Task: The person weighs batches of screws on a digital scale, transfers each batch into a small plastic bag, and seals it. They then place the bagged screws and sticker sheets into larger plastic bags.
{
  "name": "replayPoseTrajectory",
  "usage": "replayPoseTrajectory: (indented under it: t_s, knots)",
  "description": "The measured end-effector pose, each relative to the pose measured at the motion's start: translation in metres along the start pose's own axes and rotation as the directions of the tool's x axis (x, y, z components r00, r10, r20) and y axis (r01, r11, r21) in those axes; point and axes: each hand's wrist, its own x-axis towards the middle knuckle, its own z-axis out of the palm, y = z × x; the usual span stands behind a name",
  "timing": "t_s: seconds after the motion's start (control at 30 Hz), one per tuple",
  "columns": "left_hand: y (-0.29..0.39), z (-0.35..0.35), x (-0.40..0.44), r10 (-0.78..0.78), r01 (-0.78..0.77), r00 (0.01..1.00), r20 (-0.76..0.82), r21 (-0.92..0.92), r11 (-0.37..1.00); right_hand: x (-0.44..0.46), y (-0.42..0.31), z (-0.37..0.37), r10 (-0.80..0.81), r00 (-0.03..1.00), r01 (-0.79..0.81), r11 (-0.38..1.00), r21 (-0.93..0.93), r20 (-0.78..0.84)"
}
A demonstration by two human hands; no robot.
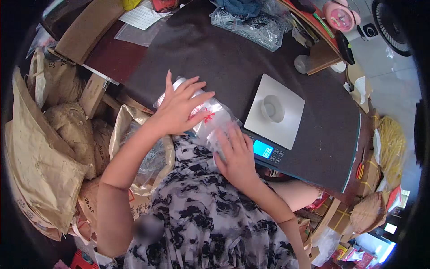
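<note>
A stack of clear plastic bags with red print (pixel 214 117) lies at the table's near edge in front of me. My left hand (pixel 179 107) rests on its upper part, fingers spread and stretched out. At the lower right end of the bags, my right hand (pixel 235 154) lies with its fingers extended over the plastic; its thumb is partly hidden. Just right of the bags is a digital scale (pixel 289 121) with a steel plate and a lit blue display. A small round translucent cup (pixel 273 109) sits on that plate.
A clear tray of small screw-like parts (pixel 251 29) stands at the back of the dark table (pixel 188 49). Brown paper sacks (pixel 45 152) crowd the left side. A pink alarm clock (pixel 341 17) and a black fan (pixel 393 24) are at the back right.
</note>
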Motion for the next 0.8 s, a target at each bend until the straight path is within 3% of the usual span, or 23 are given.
replayPoseTrajectory:
  t_s: [0.2,0.3,0.4,0.5,0.57,0.67,0.8]
  knots:
    - [-0.017,-0.001,0.003,-0.083,0.083,0.994,-0.074,-0.01,0.997,0.017,-0.002,-0.002,0.028,0.996,-0.021,0.996,0.088,-0.083]
    - [-0.02,-0.001,0.003,-0.12,0.114,0.973,-0.199,-0.042,0.993,0.029,0.003,0.002,0.019,0.988,-0.003,0.995,0.104,-0.156]
    - [-0.016,-0.005,-0.002,-0.084,0.031,0.938,-0.337,-0.158,0.987,0.042,0.003,0.002,0.026,0.982,-0.009,0.995,0.095,-0.189]
    - [0.006,-0.011,-0.011,-0.046,-0.068,0.934,-0.355,-0.303,0.951,0.047,0.0,0.007,0.056,0.97,-0.009,0.981,0.193,-0.236]
    - [0.022,-0.012,-0.012,-0.025,-0.074,0.932,-0.362,-0.256,0.964,0.046,0.002,0.016,0.063,0.954,0.031,0.952,0.304,-0.294]
    - [0.034,-0.011,-0.016,-0.01,-0.071,0.923,-0.384,-0.194,0.978,0.045,0.003,0.02,0.063,0.963,0.024,0.948,0.316,-0.262]
    - [0.046,-0.003,-0.024,-0.095,-0.017,0.925,-0.367,-0.289,0.957,0.04,0.01,0.023,-0.005,0.965,0.075,0.962,0.261,-0.261]
